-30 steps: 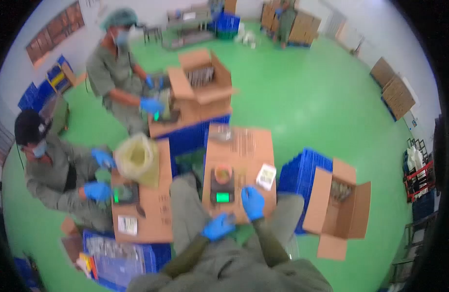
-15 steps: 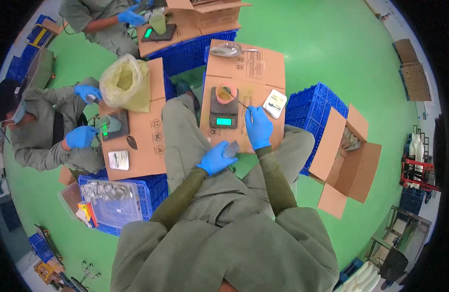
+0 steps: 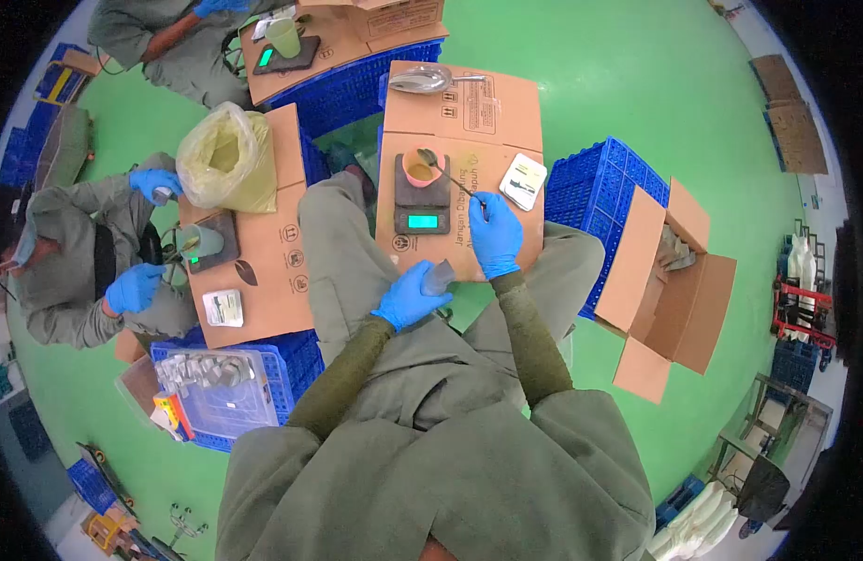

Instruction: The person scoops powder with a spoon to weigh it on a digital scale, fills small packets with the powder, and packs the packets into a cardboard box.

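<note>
My right hand (image 3: pixel 496 234), in a blue glove, is closed on the handle of a dark spoon (image 3: pixel 449 174). The spoon's bowl is at the rim of a pink cup (image 3: pixel 418 169), which holds a yellowish-brown substance. The cup stands on a black digital scale (image 3: pixel 422 194) with a lit green display. In my gloved left hand (image 3: pixel 410 297) is a small silvery-grey pouch (image 3: pixel 438 278), held over my lap. Right of the scale lies a white stack of printed labels or cards (image 3: pixel 524 181). A metal scoop (image 3: pixel 422 79) rests at the far end of the cardboard surface (image 3: pixel 469 140).
An open cardboard box (image 3: pixel 670 290) with pouches inside leans beside a blue crate (image 3: pixel 604 210) at right. At left, a co-worker (image 3: pixel 85 243) sits by a bag of yellowish powder (image 3: pixel 227 159). Silvery pouches (image 3: pixel 202 367) lie on a clear lid (image 3: pixel 221 402) over a crate.
The spoon has lifted from inside the pink cup to its rim, its bowl now showing. My left hand has stayed near my lap with the pouch. The view has shifted slightly.
</note>
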The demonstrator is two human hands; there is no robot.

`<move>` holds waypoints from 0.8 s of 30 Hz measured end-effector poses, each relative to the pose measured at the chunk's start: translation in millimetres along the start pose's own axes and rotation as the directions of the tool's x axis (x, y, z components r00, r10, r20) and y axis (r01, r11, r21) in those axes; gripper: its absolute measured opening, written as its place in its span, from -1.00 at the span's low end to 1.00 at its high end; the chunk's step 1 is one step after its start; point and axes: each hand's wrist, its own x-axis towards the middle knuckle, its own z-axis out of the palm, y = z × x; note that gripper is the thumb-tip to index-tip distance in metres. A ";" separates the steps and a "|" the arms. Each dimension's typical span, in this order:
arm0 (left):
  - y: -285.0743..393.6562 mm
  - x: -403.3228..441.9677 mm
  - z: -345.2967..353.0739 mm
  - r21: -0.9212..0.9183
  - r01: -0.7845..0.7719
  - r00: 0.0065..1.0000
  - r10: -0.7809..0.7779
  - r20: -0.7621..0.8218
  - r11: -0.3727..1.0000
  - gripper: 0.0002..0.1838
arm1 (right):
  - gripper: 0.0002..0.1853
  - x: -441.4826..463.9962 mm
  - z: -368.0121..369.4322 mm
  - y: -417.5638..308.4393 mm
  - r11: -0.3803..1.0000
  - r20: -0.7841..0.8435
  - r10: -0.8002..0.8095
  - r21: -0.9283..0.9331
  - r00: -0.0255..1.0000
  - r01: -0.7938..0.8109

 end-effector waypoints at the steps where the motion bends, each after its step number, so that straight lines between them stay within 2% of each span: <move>1: -0.6 0.1 0.6 -0.001 -0.002 1.000 0.002 -0.003 1.000 -0.37 | -0.83 -0.1 -0.3 1.0 1.000 -0.002 0.006 0.020 1.000 -0.006; 4: -5.2 1.5 2.8 0.007 -0.010 1.000 0.010 -0.020 1.000 -0.38 | -0.83 -2.2 -0.7 0.3 0.997 -0.023 0.030 0.070 0.999 -0.029; 8: -18.1 3.7 10.0 -0.014 -0.043 0.998 0.042 -0.041 0.999 -0.37 | -0.84 -2.9 -5.8 -2.3 0.999 -0.013 0.022 0.031 1.000 -0.022; 13: 9.5 -3.1 -2.5 -0.029 -0.025 1.000 0.024 -0.015 0.999 -0.36 | -0.86 -1.4 -13.2 -8.0 0.999 0.021 0.004 -0.040 1.000 -0.003; 16: 3.3 -1.8 1.6 -0.029 -0.050 0.997 0.048 -0.054 0.998 -0.38 | -0.90 -1.5 -9.9 -2.6 0.975 -0.093 -0.170 -0.159 0.981 0.154; 24: 1.6 -2.3 2.1 -0.061 -0.093 0.994 0.089 -0.064 0.994 -0.40 | -0.85 -4.6 -12.8 -3.1 0.999 -0.018 -0.018 0.046 1.000 0.019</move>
